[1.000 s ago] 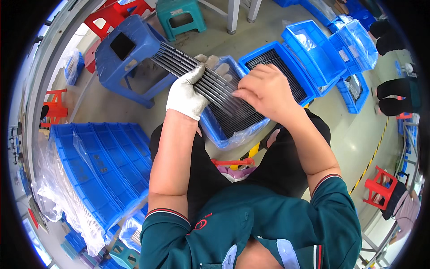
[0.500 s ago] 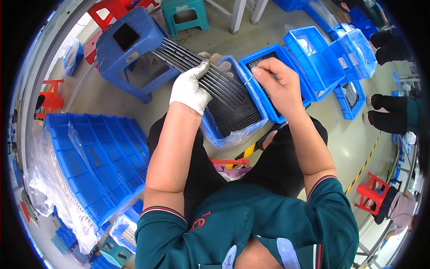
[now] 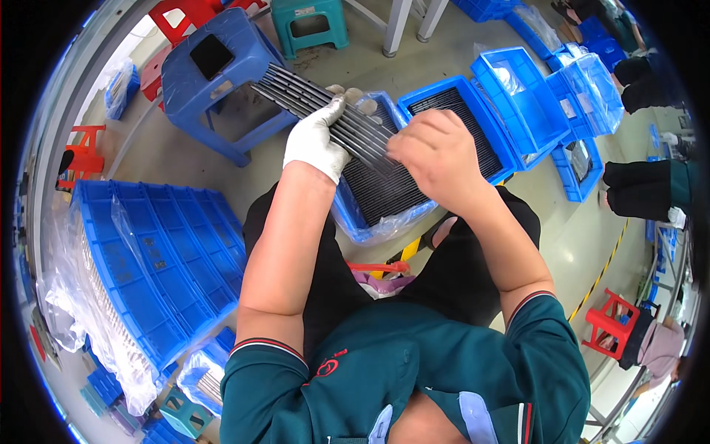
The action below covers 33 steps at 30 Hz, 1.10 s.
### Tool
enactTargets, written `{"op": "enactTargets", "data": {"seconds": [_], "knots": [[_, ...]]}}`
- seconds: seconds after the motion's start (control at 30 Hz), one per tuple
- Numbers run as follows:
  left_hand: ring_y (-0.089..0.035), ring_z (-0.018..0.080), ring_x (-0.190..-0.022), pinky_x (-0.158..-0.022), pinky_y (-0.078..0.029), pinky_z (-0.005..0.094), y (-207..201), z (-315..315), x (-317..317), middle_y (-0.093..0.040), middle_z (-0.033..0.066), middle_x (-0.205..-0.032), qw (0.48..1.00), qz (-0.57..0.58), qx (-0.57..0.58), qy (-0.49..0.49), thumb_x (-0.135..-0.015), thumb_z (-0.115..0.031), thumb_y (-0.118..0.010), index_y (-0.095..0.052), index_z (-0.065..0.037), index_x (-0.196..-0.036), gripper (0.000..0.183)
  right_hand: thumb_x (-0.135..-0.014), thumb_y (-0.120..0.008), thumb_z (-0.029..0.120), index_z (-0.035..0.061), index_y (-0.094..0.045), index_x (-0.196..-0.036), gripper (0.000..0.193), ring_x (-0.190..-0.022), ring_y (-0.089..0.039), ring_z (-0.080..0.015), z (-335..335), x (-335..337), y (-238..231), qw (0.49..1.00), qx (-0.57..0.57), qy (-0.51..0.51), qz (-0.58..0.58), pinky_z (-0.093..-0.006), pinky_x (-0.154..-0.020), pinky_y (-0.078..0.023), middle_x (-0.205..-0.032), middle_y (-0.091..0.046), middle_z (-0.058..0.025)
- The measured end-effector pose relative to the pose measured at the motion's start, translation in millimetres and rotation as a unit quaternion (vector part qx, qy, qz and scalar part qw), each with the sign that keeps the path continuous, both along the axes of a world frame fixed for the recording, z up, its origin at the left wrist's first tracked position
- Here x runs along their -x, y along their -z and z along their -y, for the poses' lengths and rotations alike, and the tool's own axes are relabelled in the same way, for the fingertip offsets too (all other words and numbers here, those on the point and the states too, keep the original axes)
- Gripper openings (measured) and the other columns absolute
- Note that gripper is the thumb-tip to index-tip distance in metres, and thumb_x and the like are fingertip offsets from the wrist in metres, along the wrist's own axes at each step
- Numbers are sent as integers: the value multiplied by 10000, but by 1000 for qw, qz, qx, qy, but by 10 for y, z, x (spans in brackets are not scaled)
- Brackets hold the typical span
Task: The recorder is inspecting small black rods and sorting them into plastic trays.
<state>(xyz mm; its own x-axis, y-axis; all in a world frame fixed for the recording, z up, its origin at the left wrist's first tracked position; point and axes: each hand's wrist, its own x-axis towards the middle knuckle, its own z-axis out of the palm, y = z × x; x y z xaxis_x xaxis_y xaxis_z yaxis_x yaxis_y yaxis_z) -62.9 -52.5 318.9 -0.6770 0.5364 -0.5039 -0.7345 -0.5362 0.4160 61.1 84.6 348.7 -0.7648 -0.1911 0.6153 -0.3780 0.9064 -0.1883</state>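
Note:
My left hand (image 3: pixel 316 144), in a white glove, is closed around a fanned bundle of long dark metal rods (image 3: pixel 362 138). The rods slant from the upper left down to the right. At their lower right ends is my bare right hand (image 3: pixel 441 161), its fingers bent together and slightly blurred; whatever they pinch is hidden. Beneath the bundle stands a blue bin (image 3: pixel 350 220) lined with clear plastic, filled with rows of dark rods. A second blue bin (image 3: pixel 491 122), just right of it, also holds dark rods, partly covered by my right hand.
A blue stool (image 3: pixel 177 81) stands at the far left, with a green stool (image 3: pixel 309 28) behind. Stacked blue crates (image 3: pixel 159 255) with plastic film rise on my left. An open blue bin (image 3: pixel 521 103) is at the right. A red stool (image 3: pixel 612 323) and other people are farther right.
My right hand has moved left and down from over the second bin to the rod ends. The thin pin seen in its fingers before is hidden now. My left hand keeps the bundle nearly still.

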Motion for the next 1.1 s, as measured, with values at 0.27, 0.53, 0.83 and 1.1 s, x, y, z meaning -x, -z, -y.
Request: {"op": "enactTargets", "data": {"seconds": [0.27, 0.53, 0.83, 1.1], "knots": [[-627, 369, -937, -829, -524, 534, -40, 14, -9, -608, 168, -1050, 999, 4, -46, 9, -919, -9, -461, -518, -52, -1046, 145, -695, -718, 91, 70, -657, -760, 91, -764, -583, -239, -51, 27, 19, 995, 78, 20, 57, -353, -668, -476, -746, -615, -38], [-615, 339, -972, -855, -524, 504, -50, 1, -31, -600, 179, -1098, 999, -10, -51, 6, -909, 32, -424, -524, -40, -1053, 190, -704, -716, 58, 48, -651, -773, 96, -729, -583, -239, -78, 1, -37, 990, 133, 29, 38, -329, -650, -473, -725, -611, -69], [-620, 383, -959, -795, -540, 530, -44, 4, -41, -598, 200, -1074, 1000, -25, -4, -4, -896, 36, -444, -500, -20, -1076, 197, -765, -692, 18, 16, -633, -820, 81, -743, -584, -213, -53, -27, -38, 969, 230, 58, 69, -297, -659, -464, -781, -607, -75], [-627, 376, -929, -780, -542, 522, 25, 23, 4, -607, 190, -1060, 999, -25, -20, -1, -898, 29, -450, -501, -35, -1035, 160, -719, -714, 57, 53, -636, -776, 97, -714, -564, -235, -2, 34, 30, 985, 163, 19, 62, -331, -649, -458, -715, -596, -59]]}}
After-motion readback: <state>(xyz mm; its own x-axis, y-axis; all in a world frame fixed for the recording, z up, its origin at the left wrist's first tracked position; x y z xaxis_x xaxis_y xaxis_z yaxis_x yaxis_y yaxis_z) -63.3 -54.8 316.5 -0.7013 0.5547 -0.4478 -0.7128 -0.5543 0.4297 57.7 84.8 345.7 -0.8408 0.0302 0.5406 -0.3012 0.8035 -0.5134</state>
